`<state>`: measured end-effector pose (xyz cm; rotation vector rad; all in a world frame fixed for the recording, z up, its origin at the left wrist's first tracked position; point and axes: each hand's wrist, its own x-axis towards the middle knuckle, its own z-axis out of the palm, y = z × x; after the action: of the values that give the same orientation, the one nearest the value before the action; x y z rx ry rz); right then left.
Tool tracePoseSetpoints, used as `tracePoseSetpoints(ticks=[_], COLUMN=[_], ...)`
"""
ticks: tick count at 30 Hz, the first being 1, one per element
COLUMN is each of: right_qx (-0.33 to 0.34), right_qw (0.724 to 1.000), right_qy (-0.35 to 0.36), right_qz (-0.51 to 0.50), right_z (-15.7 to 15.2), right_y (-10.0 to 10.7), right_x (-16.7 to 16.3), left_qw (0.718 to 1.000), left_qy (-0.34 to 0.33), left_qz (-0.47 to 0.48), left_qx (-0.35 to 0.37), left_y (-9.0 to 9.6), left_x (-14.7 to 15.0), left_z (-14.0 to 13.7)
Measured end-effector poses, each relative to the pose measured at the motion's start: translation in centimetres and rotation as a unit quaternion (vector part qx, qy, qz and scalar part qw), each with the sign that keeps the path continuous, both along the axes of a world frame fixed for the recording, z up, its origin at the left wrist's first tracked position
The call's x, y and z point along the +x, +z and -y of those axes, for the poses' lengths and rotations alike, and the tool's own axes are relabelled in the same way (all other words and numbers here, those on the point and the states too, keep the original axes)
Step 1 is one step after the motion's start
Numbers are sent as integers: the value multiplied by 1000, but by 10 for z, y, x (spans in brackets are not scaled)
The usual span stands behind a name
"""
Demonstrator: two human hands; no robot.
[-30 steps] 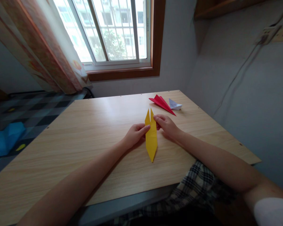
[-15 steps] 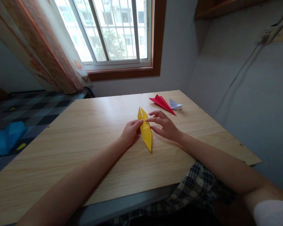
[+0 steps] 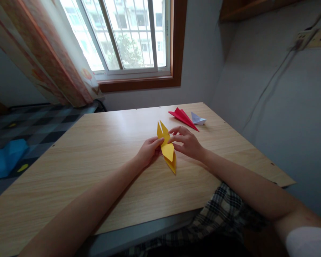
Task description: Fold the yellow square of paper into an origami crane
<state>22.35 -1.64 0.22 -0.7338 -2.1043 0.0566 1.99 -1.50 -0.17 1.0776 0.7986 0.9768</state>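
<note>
A folded yellow paper [image 3: 167,151] is held above the table, with two narrow points at its far end. Its upper flap stands apart from the layer beneath at the near end. My left hand [image 3: 149,150] grips its left edge, thumb on top and the other fingers partly hidden under it. On the opposite edge, the bent fingers of my right hand [image 3: 186,142] close on the paper near its middle.
A red paper plane [image 3: 184,118] and a small white paper boat [image 3: 198,119] lie at the back right of the wooden table [image 3: 96,167]. Left of the table, a blue folded paper [image 3: 8,157] rests on a checked cloth [image 3: 46,123]. A window [image 3: 133,43] is behind.
The yellow paper's upper flap has lifted away from the lower layer at the near end, and its far points have spread wider. My right fingers have curled in against its edge.
</note>
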Motion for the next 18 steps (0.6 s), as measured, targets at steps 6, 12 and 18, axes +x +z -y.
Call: tracePoseSetpoints(ticks=[6,12,18], right_qx=[-70,-187,-280], right_qw=[993,969,936], right_qy=[27,30,28], right_qz=[-89,-161,-210], right_z=[-2,2,1], right_y=[-4,-3,-6], right_x=[-3,-9,-11], left_qw=[1000,1000,999], left_qy=[-3,-1,-11], left_qz=[-7,-11,-17], left_qx=[-10,2,27], left_y=[1,1,-4], left_x=[-2,-1,0], left_z=[1,2,0])
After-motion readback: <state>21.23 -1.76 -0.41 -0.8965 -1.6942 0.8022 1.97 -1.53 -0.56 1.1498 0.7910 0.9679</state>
